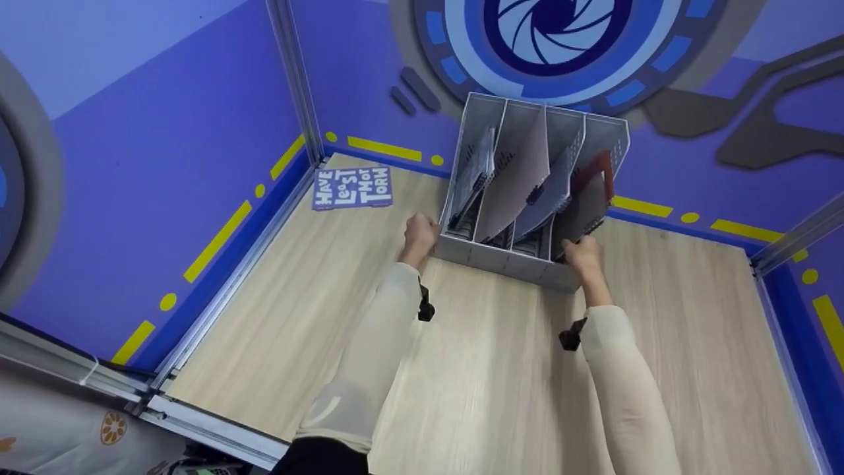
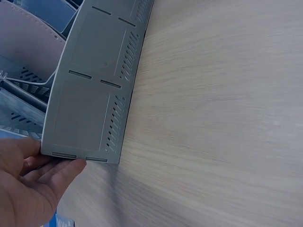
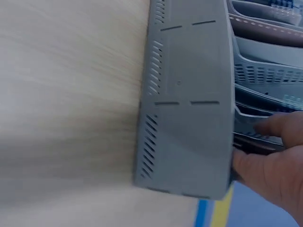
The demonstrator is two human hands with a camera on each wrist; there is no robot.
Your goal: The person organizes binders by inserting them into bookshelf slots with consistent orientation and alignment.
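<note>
A grey desktop file organizer [image 1: 508, 264] with upright compartments stands against the back wall. My left hand [image 1: 421, 236] grips its left front corner; in the left wrist view, the thumb and fingers [image 2: 61, 177] pinch the side wall. At the right front corner, my right hand [image 1: 584, 256] pinches the lower edge of a dark spiral notebook [image 1: 589, 208] in the rightmost compartment. The right wrist view shows the thumb [image 3: 258, 165] beside the front panel and dark covers between thumb and finger. A red item [image 1: 603, 170] stands behind that notebook.
In the other compartments lean a pink notebook [image 1: 521, 178], a blue-grey notebook [image 1: 547, 208] and clear-covered items [image 1: 475, 175]. A purple lettered booklet [image 1: 352, 187] lies flat at the table's back left corner. Printed blue-purple walls [image 1: 224, 132] enclose the wooden table [image 1: 488, 369].
</note>
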